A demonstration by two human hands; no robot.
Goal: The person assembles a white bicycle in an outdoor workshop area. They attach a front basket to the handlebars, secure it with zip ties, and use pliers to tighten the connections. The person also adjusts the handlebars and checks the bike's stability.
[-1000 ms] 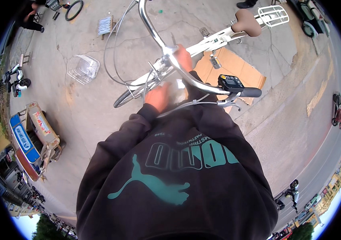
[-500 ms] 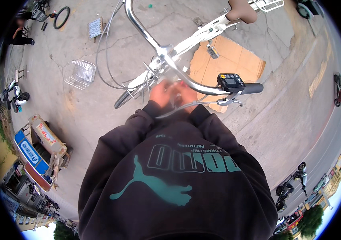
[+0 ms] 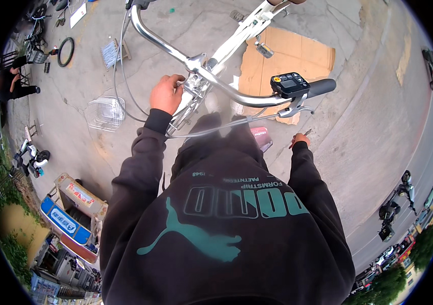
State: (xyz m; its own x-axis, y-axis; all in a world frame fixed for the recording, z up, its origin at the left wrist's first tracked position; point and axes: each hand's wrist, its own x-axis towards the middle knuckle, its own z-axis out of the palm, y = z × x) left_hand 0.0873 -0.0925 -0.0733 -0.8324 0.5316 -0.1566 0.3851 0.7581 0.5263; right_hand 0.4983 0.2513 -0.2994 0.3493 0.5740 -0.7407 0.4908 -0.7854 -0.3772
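Observation:
In front of me stands a white bicycle [image 3: 226, 48] with a curved chrome handlebar [image 3: 163, 43]. My left hand [image 3: 166, 94] is at the bicycle's front, left of the stem, its fingers curled against a silver fitting [image 3: 192, 85]; what they pinch is hidden. Out to the right, below the black grip [image 3: 322, 87], my right hand [image 3: 300, 139] is closed, away from the bicycle. A thin dark end sticks out of it, too small to name. A black control display [image 3: 290, 85] and a brake lever [image 3: 298, 109] sit on the handlebar's right side.
Flattened cardboard [image 3: 298, 56] lies under the bicycle. A wire basket [image 3: 107, 113], a small stool [image 3: 117, 53] and a loose tyre [image 3: 65, 52] are on the concrete. Beyond them sits a person in black [image 3: 16, 81]. A three-wheeled cart [image 3: 82, 203] stands to the left.
My hands were together below the stem and have parted. The left moved up and left to the bicycle's front; the right swung out to the right. The bicycle shifted slightly up and left in view.

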